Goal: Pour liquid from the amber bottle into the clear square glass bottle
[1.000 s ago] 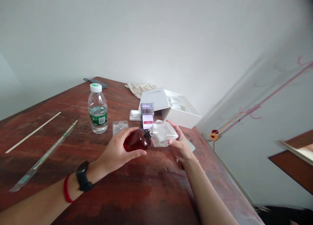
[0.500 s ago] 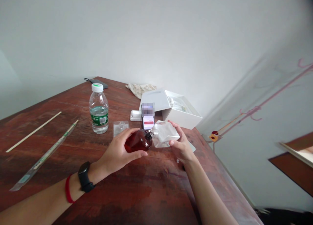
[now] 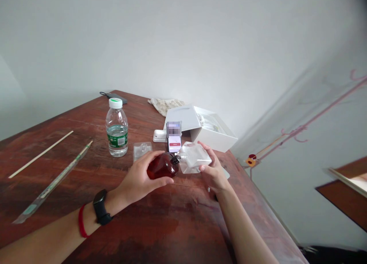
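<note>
My left hand (image 3: 146, 173) is wrapped round a dark red-brown bottle (image 3: 162, 166), tilted on its side with its black neck pointing right. In my right hand (image 3: 213, 168) is a clear square bottle (image 3: 196, 156), also tipped over, its threaded neck turned left. The two necks meet mouth to mouth above the table; whether liquid passes between them I cannot make out. A clear plastic piece (image 3: 141, 150) lies just behind my left hand. Beyond the two necks stands a phone (image 3: 174, 141) with its screen lit.
A water bottle (image 3: 117, 128) stands upright at left. One bare chopstick (image 3: 41, 154) and a wrapped pair of chopsticks (image 3: 57, 180) lie on the wooden table (image 3: 160, 225). Behind are a white case (image 3: 159, 136), an open white box (image 3: 215, 136), a cloth (image 3: 164, 105) and a dark flat device (image 3: 116, 98).
Both hands keep the bottles neck to neck in nearly the same pose. The whole view has shifted slightly.
</note>
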